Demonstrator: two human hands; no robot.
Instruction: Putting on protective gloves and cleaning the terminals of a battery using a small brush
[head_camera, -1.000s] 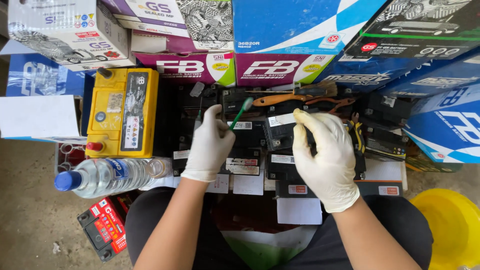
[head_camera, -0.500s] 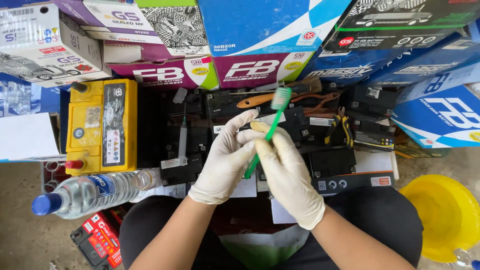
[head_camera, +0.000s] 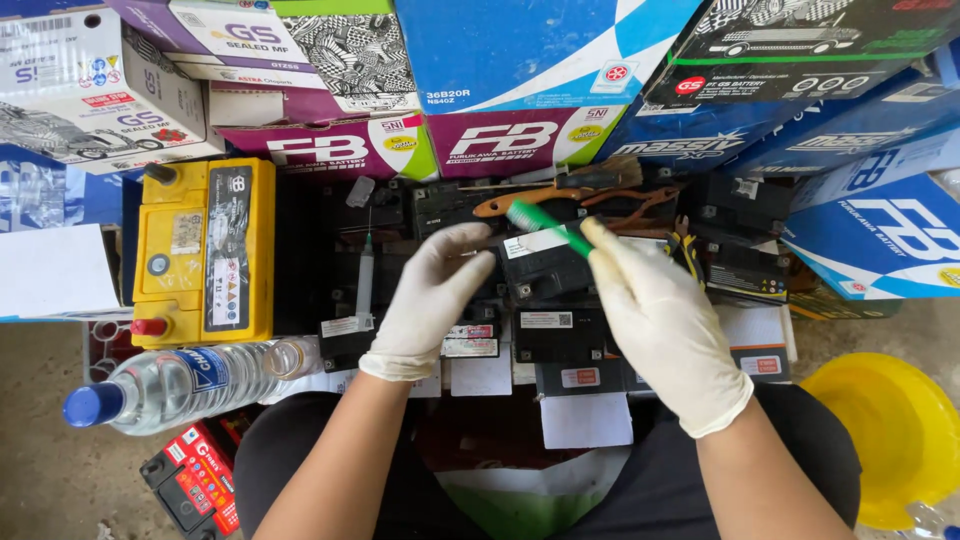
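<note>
My white-gloved right hand (head_camera: 665, 335) pinches the green plastic toothbrush (head_camera: 548, 229); left hand (head_camera: 430, 300) rests, fingers loosely spread, on small black batteries (head_camera: 545, 270). I judge bristles could flick grime toward twelve o'clock.

- A second ago my left hand (head_camera: 428, 300) had the green toothbrush (head_camera: 548, 228), pinched up near the boxes. Now it's in my right hand (head_camera: 660, 325), between thumb and fingertips.
- Half a second ago both hands were bunched together around the brush mid-swap. Now they're apart, with the small black battery (head_camera: 545, 268) showing between them.
- The brush went from pointing up and away with the head high to lying slanted, head up-left over that battery.
- My left hand is empty now, fingers loosely curled, resting just left of the battery.
- My right hand went from flat on the batteries to lifted.
</note>
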